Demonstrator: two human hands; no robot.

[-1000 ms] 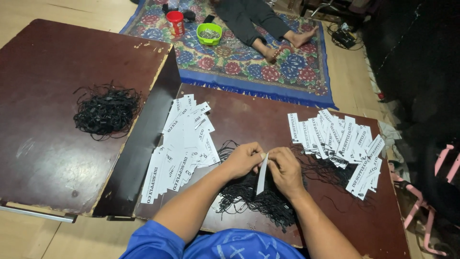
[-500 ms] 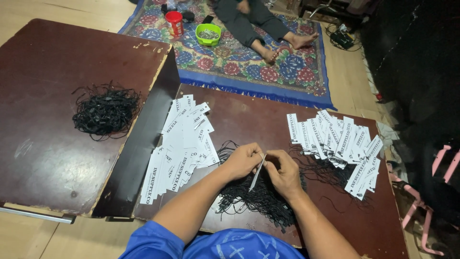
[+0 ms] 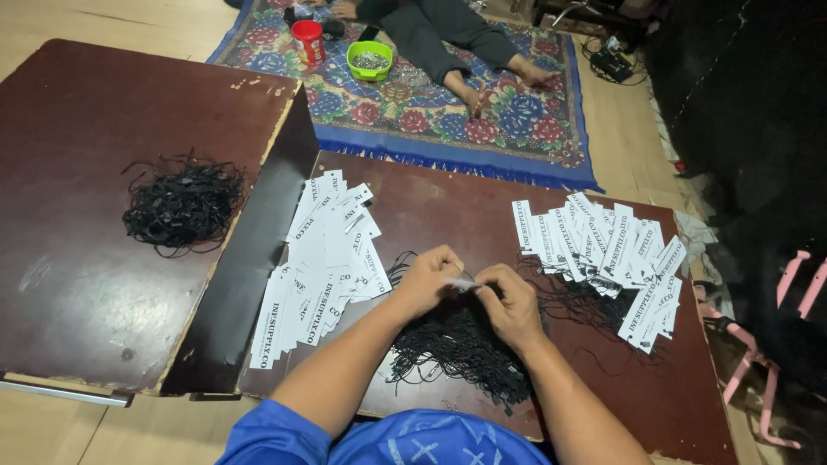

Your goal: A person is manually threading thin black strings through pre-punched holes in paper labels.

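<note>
while a second ago the white tag stood nearly upright between the two hands, it now lies flat and mostly hidden, pinched between the fingertips with only a small pale end showing. that looks like the fiddly part of the work on this one tag, the hands drawn closer over it than before.

head view, all placed from the black cord heap at the near middle of the table: the left hand hovers just above the heap's far edge, fingers curled shut, thumb and forefinger gripping the tag. the right hand sits just right of it, touching the same tag, its fingers also closed in a pinch; whether a cord runs through them i cannot tell, it is too fine to see. the heap itself has not shifted.

left of the heap a spread of white tags lies in a loose column, as it did. right of the heap, and a little farther back, a second fan of tags lies with cords trailing under it. well left of the heap, on the other dark board, a second cord bundle rests untouched. far beyond the heap, on the patterned rug, sit a red cup, a green bowl and another person's legs.
</note>
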